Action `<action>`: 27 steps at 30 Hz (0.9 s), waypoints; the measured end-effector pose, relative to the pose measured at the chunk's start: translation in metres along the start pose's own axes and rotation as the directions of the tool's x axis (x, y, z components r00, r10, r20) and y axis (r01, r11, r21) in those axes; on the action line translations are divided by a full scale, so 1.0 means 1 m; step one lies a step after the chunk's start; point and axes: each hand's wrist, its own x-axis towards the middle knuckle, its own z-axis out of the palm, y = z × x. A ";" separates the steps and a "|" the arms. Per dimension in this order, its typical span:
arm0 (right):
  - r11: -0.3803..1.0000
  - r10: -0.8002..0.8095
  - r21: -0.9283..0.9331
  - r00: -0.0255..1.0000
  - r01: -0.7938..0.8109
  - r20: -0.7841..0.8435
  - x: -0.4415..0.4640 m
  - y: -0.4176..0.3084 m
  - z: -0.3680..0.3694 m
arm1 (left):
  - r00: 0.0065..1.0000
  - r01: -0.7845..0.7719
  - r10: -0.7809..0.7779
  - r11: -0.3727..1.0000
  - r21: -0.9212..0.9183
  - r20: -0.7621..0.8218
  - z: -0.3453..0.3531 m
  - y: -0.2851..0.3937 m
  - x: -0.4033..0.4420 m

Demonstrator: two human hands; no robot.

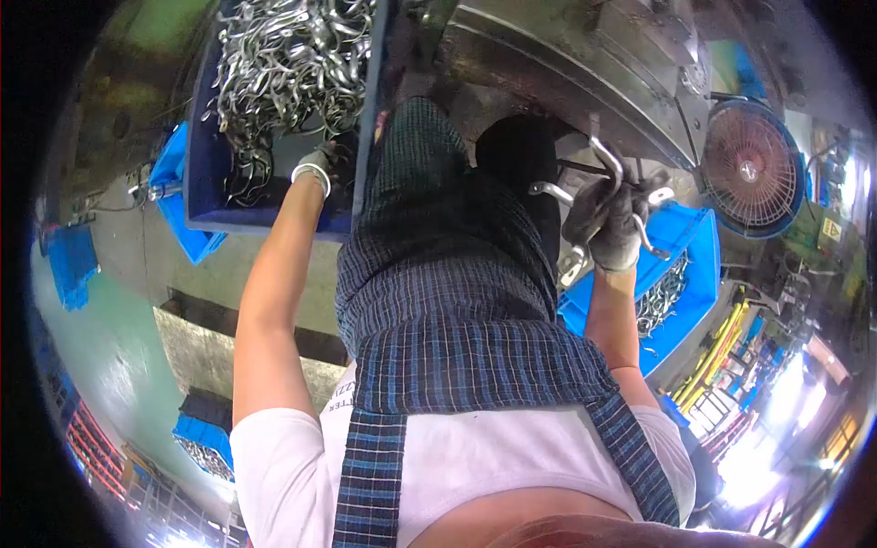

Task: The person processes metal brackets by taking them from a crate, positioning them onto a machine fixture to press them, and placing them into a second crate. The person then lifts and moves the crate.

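Note:
My right hand, in a grey and dark glove, is closed around several curved metal pieces with flattened ends that stick out between the fingers. It is raised beside my right leg, above a blue crate with more shiny pieces in it. My left hand, gloved with a white cuff, reaches down inside a dark blue bin. Just beyond it lies a large heap of bent metal pieces. The left fingers are dark and blurred against the bin, so their grip is hidden.
A round floor fan stands at the right, beside a large metal machine in front of me. Blue crates are on the floor at the left. Yellow bars lie at the right.

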 end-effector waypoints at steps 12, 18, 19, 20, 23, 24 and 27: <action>0.914 -0.366 -0.327 0.838 0.242 -0.405 0.050 -0.024 -0.045 | 0.901 -0.040 0.096 0.989 0.140 -0.424 0.047 0.028 0.063; 0.824 -0.487 -0.483 0.807 0.297 -0.334 0.096 -0.003 -0.075 | 0.920 -0.031 0.059 0.996 0.078 -0.388 0.043 0.034 0.073; 0.884 -0.408 -0.393 0.828 0.253 -0.385 0.097 -0.010 -0.071 | 0.931 -0.053 0.071 0.997 0.062 -0.358 0.042 0.033 0.072; 0.862 -0.427 -0.442 0.825 0.248 -0.371 0.098 -0.013 -0.072 | 0.943 -0.077 0.086 0.996 0.040 -0.322 0.041 0.031 0.073; 0.804 -0.460 -0.551 0.823 0.225 -0.335 0.099 -0.021 -0.076 | 0.973 -0.133 0.127 0.991 -0.020 -0.194 0.034 0.027 0.070; 0.797 -0.458 -0.564 0.825 0.216 -0.331 0.099 -0.022 -0.077 | 0.978 -0.147 0.140 0.989 -0.034 -0.152 0.031 0.026 0.070; 0.847 -0.417 -0.489 0.832 0.209 -0.366 0.096 -0.019 -0.074 | 0.982 -0.177 0.175 0.984 -0.022 -0.075 0.021 0.024 0.071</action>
